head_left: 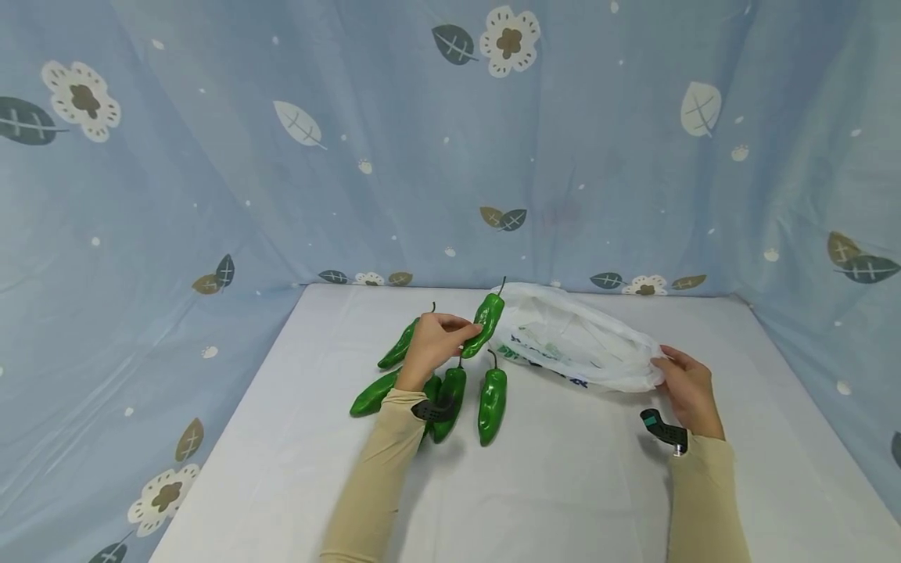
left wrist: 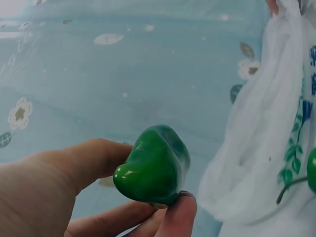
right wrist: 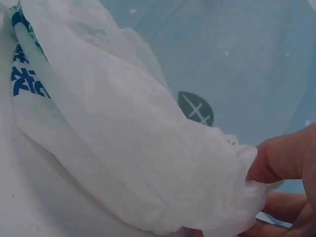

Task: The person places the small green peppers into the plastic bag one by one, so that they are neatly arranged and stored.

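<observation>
My left hand (head_left: 438, 344) pinches a glossy green pepper (head_left: 484, 324) between thumb and fingers, its stem pointing up and away. In the left wrist view the held pepper (left wrist: 153, 165) shows its rounded tip end. The pepper is raised beside the left end of a white plastic bag (head_left: 563, 332) with blue and green print. My right hand (head_left: 687, 389) pinches the bag's right end; in the right wrist view the plastic (right wrist: 143, 148) bunches between thumb and fingers. The bag's mouth gapes upward in the head view.
Several more green peppers lie on the white table (head_left: 556, 477): one pepper (head_left: 492, 407) below the bag, another pepper (head_left: 450, 403) beside it, others partly hidden by my left wrist. A blue patterned curtain (head_left: 450, 156) hangs behind the table's far edge.
</observation>
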The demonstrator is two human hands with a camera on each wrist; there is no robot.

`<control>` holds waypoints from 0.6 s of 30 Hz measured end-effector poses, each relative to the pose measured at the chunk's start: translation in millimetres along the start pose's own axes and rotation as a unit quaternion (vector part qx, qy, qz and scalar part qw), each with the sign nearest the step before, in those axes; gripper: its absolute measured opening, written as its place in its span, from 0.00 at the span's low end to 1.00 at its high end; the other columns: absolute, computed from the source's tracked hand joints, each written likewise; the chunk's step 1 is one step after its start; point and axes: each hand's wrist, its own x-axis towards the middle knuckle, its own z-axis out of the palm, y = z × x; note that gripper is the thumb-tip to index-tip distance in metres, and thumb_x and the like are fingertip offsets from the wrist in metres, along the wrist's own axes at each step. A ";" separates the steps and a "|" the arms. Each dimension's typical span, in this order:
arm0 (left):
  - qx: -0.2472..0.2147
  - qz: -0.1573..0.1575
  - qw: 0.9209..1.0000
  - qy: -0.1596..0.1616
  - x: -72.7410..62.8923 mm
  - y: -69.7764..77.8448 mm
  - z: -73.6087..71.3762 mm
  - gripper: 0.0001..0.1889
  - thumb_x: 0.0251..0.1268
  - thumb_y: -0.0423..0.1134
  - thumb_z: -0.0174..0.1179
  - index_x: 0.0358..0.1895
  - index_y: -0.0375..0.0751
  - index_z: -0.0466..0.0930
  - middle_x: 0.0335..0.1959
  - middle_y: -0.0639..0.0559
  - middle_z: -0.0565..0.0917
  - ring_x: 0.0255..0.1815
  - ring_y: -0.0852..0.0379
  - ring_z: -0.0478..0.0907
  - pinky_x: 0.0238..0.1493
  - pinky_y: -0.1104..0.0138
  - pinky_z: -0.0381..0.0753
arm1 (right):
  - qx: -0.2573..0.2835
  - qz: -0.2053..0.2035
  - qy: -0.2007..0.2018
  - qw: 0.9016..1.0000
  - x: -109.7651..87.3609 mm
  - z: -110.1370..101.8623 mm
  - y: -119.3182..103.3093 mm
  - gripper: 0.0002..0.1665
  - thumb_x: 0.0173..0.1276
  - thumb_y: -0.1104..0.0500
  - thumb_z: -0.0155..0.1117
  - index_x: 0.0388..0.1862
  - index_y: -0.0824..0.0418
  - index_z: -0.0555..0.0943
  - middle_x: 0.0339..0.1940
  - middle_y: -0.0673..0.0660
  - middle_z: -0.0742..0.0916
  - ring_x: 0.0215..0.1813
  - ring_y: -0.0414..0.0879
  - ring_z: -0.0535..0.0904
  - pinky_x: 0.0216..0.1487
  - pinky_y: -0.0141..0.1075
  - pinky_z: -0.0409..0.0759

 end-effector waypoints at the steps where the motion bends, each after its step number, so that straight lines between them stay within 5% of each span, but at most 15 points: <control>1: 0.000 0.002 1.000 -0.001 0.3 1.2 2.3 0.16 0.66 0.49 0.71 0.49 0.42 0.90 0.47 0.45 0.90 0.40 0.53 0.87 0.43 0.60 0.90 | 0.000 0.001 0.001 1.000 0.1 0.0 0.0 0.39 0.82 0.50 0.51 0.85 0.61 0.56 0.80 0.64 0.66 0.55 0.41 0.72 0.37 0.19 0.77; 9: 0.013 0.027 1.000 -0.011 1.5 8.8 18.4 0.16 0.66 0.49 0.71 0.49 0.42 0.90 0.45 0.45 0.91 0.35 0.56 0.87 0.44 0.53 0.90 | 0.000 -0.001 0.000 1.000 -1.2 -0.3 -1.1 0.39 0.81 0.51 0.52 0.84 0.61 0.56 0.70 0.58 0.72 0.51 0.39 0.72 0.38 0.21 0.78; 18: 0.033 0.058 0.998 -0.022 2.4 12.7 36.5 0.16 0.67 0.49 0.70 0.48 0.41 0.91 0.42 0.45 0.92 0.29 0.58 0.86 0.39 0.62 0.88 | 0.000 0.004 0.001 1.000 -0.2 -0.8 0.5 0.39 0.81 0.51 0.52 0.85 0.61 0.56 0.71 0.59 0.71 0.51 0.39 0.72 0.38 0.20 0.78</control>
